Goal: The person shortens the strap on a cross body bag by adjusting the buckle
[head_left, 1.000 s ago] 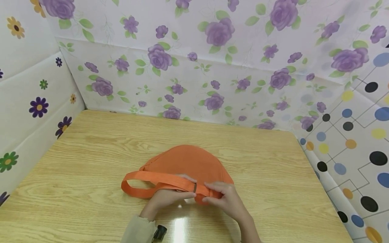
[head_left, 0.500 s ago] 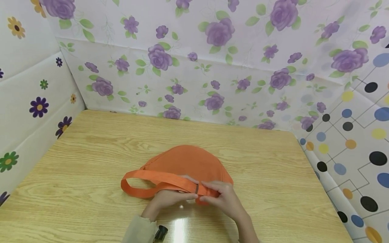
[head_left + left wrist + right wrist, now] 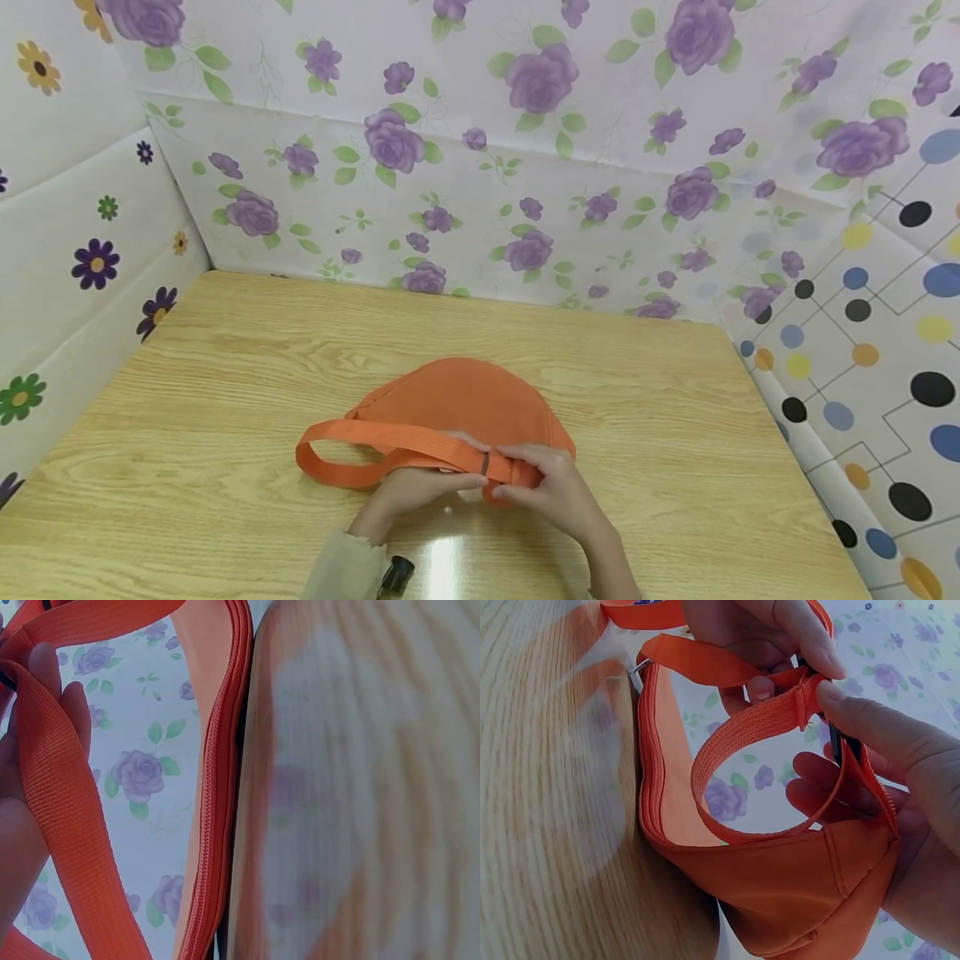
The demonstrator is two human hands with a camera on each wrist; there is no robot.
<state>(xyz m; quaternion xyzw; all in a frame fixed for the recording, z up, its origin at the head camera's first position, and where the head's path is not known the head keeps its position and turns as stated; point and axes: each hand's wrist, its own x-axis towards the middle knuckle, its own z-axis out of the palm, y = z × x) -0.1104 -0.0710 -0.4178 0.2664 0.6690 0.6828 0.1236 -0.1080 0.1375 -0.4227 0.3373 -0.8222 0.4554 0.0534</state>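
An orange waist bag (image 3: 465,392) lies on the table with its rounded side away from me. Its orange webbing strap (image 3: 375,432) loops out to the left. My left hand (image 3: 405,493) holds the strap between thumb and fingers, just left of a dark strap slider (image 3: 485,463). On the slider's other side, my right hand (image 3: 558,492) pinches the strap near the bag's right end. The right wrist view shows black buckle parts (image 3: 835,742) by the right fingers, partly covered, and a small strap loop (image 3: 720,746) below. Along the bag's edge runs a zipper (image 3: 214,787).
The wood-grain table (image 3: 645,392) reaches back to a wall sheet with purple roses (image 3: 528,250). Patterned sheets also stand at the left (image 3: 75,325) and right (image 3: 862,400). A black object (image 3: 396,575) sits by the left sleeve.
The dark slider and my fingertips on it have shifted very slightly right. The strap loop's left end has crept a little left. The bag itself stays in place.
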